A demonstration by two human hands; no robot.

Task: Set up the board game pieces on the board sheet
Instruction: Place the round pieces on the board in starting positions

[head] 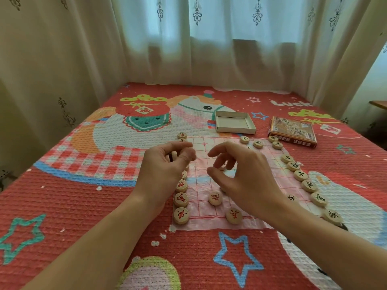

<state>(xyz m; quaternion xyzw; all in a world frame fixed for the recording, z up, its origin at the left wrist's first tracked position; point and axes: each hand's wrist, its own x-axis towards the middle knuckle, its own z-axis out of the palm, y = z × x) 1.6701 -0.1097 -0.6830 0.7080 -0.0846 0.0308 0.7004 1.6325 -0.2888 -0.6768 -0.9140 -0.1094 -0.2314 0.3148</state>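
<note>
Board sheet (199,208) lies flat in the middle of the bedspread (83,206), with curtains (209,49) hanging behind at 12 o'clock. Beyond the sheet's far edge, a printed box lid (292,130) sits at 1 o'clock and an open tray (236,130) at 12. Red pieces (181,215) line the sheet's 9 o'clock edge and black pieces (300,175) its 3 o'clock edge; two more red ones lie loose near 6. Left hand (165,164) hovers over the 10 o'clock edge, hiding part of the red column, fingers curled round a piece (173,155). Right hand (243,174) hangs over the centre, apart from the left, fingers curled above a half-hidden piece; whether it grips is unclear.
</note>
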